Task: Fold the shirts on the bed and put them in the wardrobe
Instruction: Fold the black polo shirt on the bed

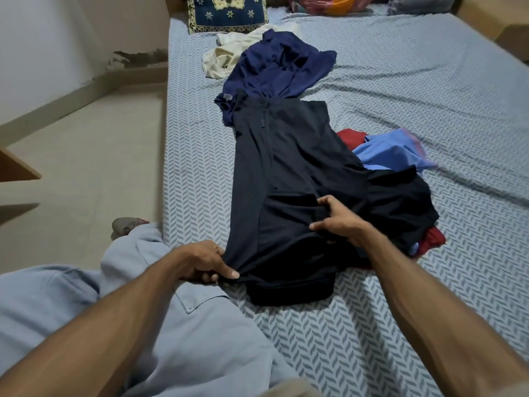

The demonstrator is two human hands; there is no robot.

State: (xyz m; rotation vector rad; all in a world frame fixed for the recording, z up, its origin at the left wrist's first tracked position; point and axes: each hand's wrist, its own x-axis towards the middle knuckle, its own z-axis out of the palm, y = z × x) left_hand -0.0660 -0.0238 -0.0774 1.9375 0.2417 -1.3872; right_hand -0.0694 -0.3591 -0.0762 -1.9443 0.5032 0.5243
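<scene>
Herringbone-patterned bedsheet covers the bed (400, 81), which fills the middle and right of the frame, with bare floor at the left and a patterned cushion (226, 12) at the upper edge. A dark navy shirt (286, 173) lies stretched along the bed in the centre, its collar and placket toward the top of the frame and its hem toward the bottom, so its long axis runs nearly straight up the frame. Part of its right side is bunched and folded inward.

The left hand (206, 265) pinches the hem corner at lower centre, thumb and fingers clenched on the cloth. The right hand (337, 222) grips a gathered fold of the same shirt just above and to the right, fingers curled into the fabric.

This shirt looks light, limp and thin; it should drape and wrinkle freely and will not keep a crease unless flattened on the sheet. Hem corners and shoulder seams seem the best places to hold, since the edges keep it taut.

Above it lie a blue shirt (280, 67) and a cream garment (220, 58); to the right, a light blue shirt (392, 153) and a red garment (350, 137) are heaped.
</scene>
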